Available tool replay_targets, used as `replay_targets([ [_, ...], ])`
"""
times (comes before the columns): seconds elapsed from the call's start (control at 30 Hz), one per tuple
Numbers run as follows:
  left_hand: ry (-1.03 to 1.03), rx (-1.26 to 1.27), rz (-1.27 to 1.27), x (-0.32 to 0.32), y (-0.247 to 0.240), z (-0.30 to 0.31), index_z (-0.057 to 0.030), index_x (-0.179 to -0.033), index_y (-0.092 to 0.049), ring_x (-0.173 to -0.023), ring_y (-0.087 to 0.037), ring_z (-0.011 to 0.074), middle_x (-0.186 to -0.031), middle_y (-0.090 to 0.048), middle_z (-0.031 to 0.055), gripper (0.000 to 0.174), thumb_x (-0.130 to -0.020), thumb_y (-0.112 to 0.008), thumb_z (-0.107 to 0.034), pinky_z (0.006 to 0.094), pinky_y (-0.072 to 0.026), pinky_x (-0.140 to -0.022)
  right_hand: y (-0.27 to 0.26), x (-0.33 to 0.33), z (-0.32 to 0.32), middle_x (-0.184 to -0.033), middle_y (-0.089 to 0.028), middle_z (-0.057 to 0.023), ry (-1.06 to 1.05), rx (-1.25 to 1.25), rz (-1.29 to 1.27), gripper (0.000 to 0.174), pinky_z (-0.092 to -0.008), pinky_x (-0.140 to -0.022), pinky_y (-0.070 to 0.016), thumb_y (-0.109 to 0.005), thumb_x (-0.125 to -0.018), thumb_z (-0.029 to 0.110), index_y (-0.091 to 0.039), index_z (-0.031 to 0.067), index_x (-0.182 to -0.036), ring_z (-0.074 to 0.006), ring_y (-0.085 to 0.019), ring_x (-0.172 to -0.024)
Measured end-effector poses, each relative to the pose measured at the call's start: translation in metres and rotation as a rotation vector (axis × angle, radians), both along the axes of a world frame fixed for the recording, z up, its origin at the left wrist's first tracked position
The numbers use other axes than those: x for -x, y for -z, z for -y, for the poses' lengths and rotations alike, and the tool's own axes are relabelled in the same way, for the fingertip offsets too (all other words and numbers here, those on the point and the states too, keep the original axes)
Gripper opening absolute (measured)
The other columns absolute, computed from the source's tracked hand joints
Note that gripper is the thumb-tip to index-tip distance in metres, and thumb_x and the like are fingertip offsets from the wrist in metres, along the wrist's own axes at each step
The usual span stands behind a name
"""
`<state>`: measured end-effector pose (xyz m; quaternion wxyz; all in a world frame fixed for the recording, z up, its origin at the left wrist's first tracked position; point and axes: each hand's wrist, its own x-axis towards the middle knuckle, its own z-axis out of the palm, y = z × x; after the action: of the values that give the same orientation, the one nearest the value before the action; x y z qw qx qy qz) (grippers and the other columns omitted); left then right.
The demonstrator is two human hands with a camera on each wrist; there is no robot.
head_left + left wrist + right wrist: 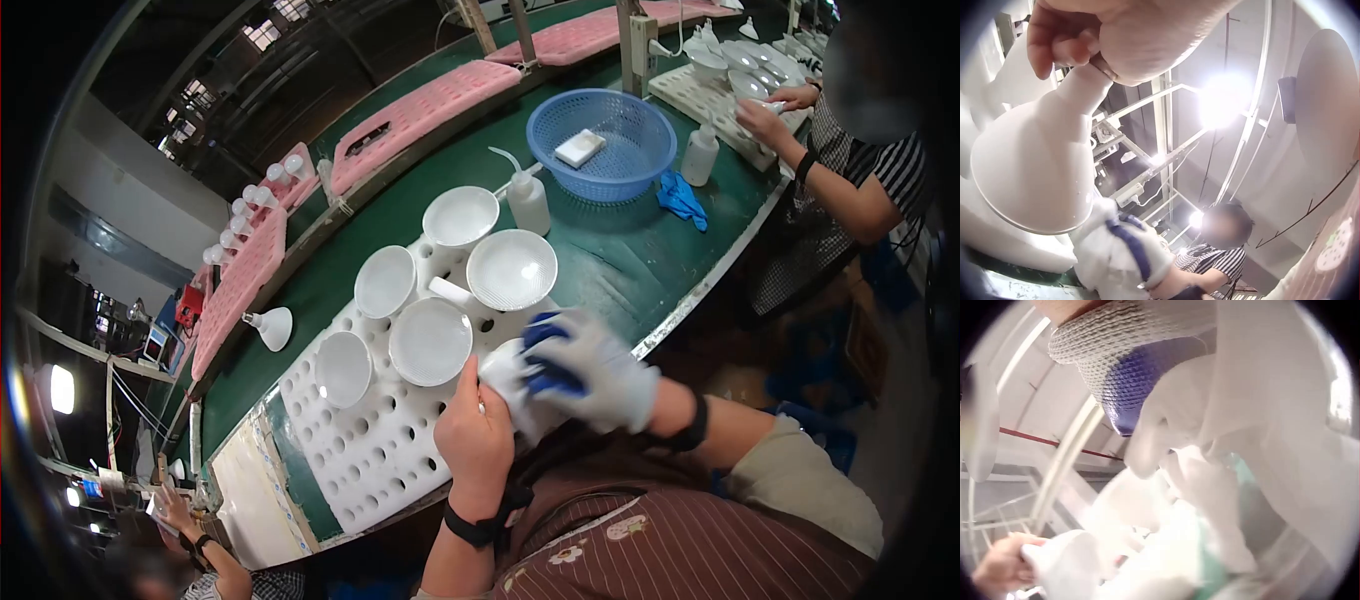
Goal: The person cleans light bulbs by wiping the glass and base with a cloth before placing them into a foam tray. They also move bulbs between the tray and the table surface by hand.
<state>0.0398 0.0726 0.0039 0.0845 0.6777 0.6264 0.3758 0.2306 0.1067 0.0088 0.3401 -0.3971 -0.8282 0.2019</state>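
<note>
My bare left hand (pixel 475 435) grips a white cone-shaped lamp housing (pixel 1038 162) by its narrow neck, its wide rim tilted downward in the left wrist view. Beside the housing is my right hand (pixel 590 368), in a white knit glove with blue coating and blurred in the head view. It holds a soft white cloth (pixel 1266 425) that hangs in folds in the right wrist view. Both hands are over the near edge of a white perforated foam board (pixel 370 480). Several similar housings stand mouth-up in this board, one of them a white bowl-shaped housing (pixel 430 342).
A blue plastic basket (pixel 640 180) holds a white block (pixel 580 148). Near it are squeeze bottles (pixel 528 205) and a blue glove (pixel 683 200). A single bulb (pixel 270 328) lies on the green table, with pink trays (pixel 430 115) behind. Another person (pixel 850 190) works at the right.
</note>
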Motion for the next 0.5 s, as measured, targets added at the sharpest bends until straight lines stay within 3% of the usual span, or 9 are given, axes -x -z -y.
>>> replay_targets([
  [0.03,0.028,-0.051,-0.060,-0.002,0.000,0.000,0.0057,-0.119,-0.063,-0.064,-0.064,0.0328,-0.078,-0.067,0.0212,0.035,-0.088,-0.055,-0.008,0.0399,-0.0501,-0.061,0.021,0.031,-0.001,-0.120,-0.056,-0.0182,0.014,-0.129,0.070,0.040,-0.0460,-0.098,-0.0415,-0.065,-0.084,0.030,-0.059,0.0068,-0.116,-0.0380,-0.052,-0.113],
  [0.07,0.024,-0.043,-0.057,0.000,0.001,0.002,0.0057,-0.119,-0.063,-0.064,-0.064,0.0328,-0.078,-0.067,0.0212,0.035,-0.088,-0.055,-0.008,0.0399,-0.0501,-0.061,0.056,0.051,-0.007,-0.125,-0.053,-0.0206,0.009,-0.032,-0.103,0.042,-0.0477,-0.099,-0.0407,-0.061,-0.087,0.029,-0.055,0.0053,-0.121,-0.0411,-0.050,-0.114],
  [0.2,0.061,0.043,-0.083,0.011,0.004,0.010,0.0056,-0.119,-0.063,-0.059,-0.061,0.0314,-0.073,-0.064,0.0195,0.036,-0.086,-0.056,-0.007,0.0384,-0.0480,-0.056,0.059,0.043,-0.015,-0.122,-0.053,-0.0206,0.151,0.277,-0.095,0.038,-0.0464,-0.093,-0.0444,-0.057,-0.090,0.028,-0.051,0.0049,-0.120,-0.0399,-0.054,-0.109],
  [0.27,0.056,-0.075,-0.020,0.014,0.013,0.007,0.0048,-0.120,-0.064,-0.059,-0.061,0.0303,-0.072,-0.064,0.0192,0.036,-0.086,-0.055,-0.006,0.0379,-0.0478,-0.056,0.070,0.022,-0.025,-0.118,-0.054,-0.0204,0.170,0.504,-0.075,0.037,-0.0461,-0.089,-0.0462,-0.057,-0.090,0.027,-0.052,0.0065,-0.120,-0.0417,-0.056,-0.105],
  [0.33,0.048,-0.137,-0.008,0.020,0.011,0.006,0.0043,-0.120,-0.064,-0.059,-0.061,0.0298,-0.072,-0.064,0.0193,0.036,-0.086,-0.054,-0.005,0.0373,-0.0477,-0.057,0.074,0.013,-0.025,-0.113,-0.056,-0.0196,0.159,0.370,-0.036,0.036,-0.0459,-0.086,-0.0473,-0.058,-0.089,0.023,-0.052,0.0075,-0.121,-0.0417,-0.058,-0.102],
  [0.4,-0.078,0.153,0.110,0.032,-0.001,0.014,0.0047,-0.119,-0.064,-0.061,-0.062,0.0314,-0.076,-0.065,0.0203,0.035,-0.088,-0.054,-0.006,0.0383,-0.0483,-0.058,0.067,0.003,-0.019,-0.112,-0.057,-0.0200,0.263,0.335,-0.100,0.035,-0.0464,-0.087,-0.0471,-0.060,-0.088,0.018,-0.053,0.0065,-0.120,-0.0414,-0.058,-0.103],
  [0.43,-0.089,0.158,0.107,0.030,-0.007,0.012,0.0047,-0.119,-0.064,-0.061,-0.062,0.0314,-0.076,-0.065,0.0203,0.035,-0.088,-0.054,-0.006,0.0383,-0.0483,-0.058,0.055,-0.005,-0.022,-0.114,-0.056,-0.0215,0.243,0.423,-0.191,0.035,-0.0459,-0.090,-0.0474,-0.060,-0.086,0.013,-0.054,0.0067,-0.120,-0.0415,-0.058,-0.103],
  [0.47,-0.090,0.195,0.113,0.031,-0.012,0.012,0.0037,-0.119,-0.064,-0.063,-0.063,0.0325,-0.077,-0.066,0.0208,0.034,-0.089,-0.054,-0.007,0.0385,-0.0484,-0.059,0.051,-0.002,-0.020,-0.117,-0.057,-0.0214,0.160,0.312,-0.358,0.035,-0.0457,-0.091,-0.0478,-0.060,-0.086,0.014,-0.055,0.0058,-0.119,-0.0414,-0.058,-0.101],
  [0.5,-0.083,0.239,0.119,0.031,-0.014,0.013,0.0027,-0.119,-0.065,-0.064,-0.063,0.0336,-0.078,-0.066,0.0213,0.032,-0.090,-0.054,-0.009,0.0386,-0.0486,-0.060,0.024,0.003,-0.010,-0.120,-0.056,-0.0206,0.061,0.251,-0.247,0.036,-0.0454,-0.094,-0.0465,-0.060,-0.085,0.015,-0.056,0.0058,-0.120,-0.0398,-0.058,-0.105],
])
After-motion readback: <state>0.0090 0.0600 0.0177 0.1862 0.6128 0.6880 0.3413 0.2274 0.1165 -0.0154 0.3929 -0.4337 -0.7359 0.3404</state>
